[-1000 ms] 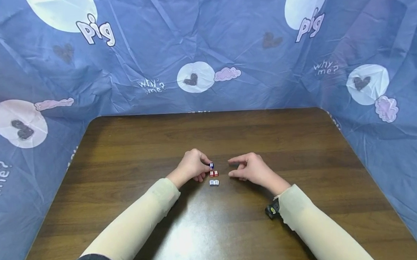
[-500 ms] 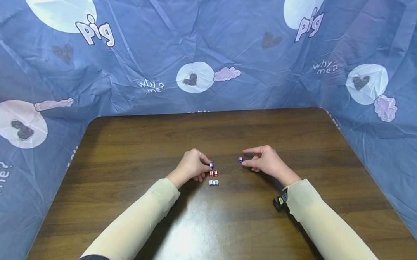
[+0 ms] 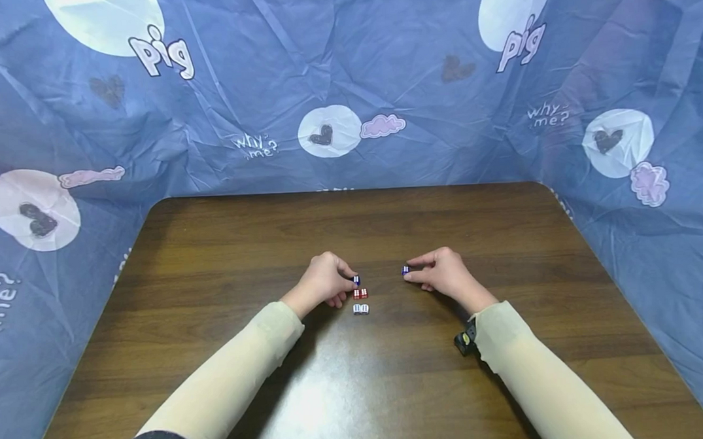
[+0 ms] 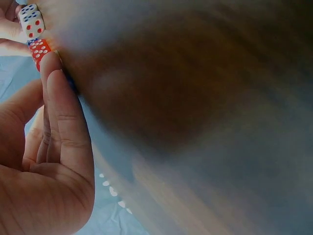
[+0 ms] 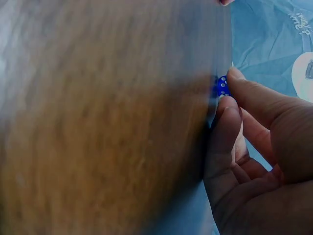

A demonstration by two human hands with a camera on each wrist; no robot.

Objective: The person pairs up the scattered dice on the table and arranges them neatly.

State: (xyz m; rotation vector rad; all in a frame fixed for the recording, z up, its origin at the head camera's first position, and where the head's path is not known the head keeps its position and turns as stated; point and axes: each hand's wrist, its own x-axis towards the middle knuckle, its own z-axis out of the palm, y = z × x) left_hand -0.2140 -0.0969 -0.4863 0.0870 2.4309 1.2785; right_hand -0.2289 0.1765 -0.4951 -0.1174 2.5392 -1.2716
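Note:
My left hand (image 3: 327, 277) pinches a blue die (image 3: 357, 280) with white pips between thumb and forefinger at the middle of the table. Right in front of it sit two red dice (image 3: 360, 294) side by side, and nearer still two white dice (image 3: 361, 309) form a matching pair. In the left wrist view, fingers mostly hide the blue die, while a red die (image 4: 39, 51) and a white die (image 4: 33, 28) show past the fingertips. Off to the right, my right hand (image 3: 445, 271) holds another blue die (image 5: 223, 86) between thumb and forefinger, at the tabletop.
The brown wooden table (image 3: 352, 226) has rounded far corners. A blue printed cloth (image 3: 344, 62) hangs behind it and along both sides. A black device (image 3: 465, 340) is strapped at the right wrist.
My right hand moved right and away from the dice rows, then its thumb and forefinger closed around the separate blue die. My left hand has stayed at its blue die.

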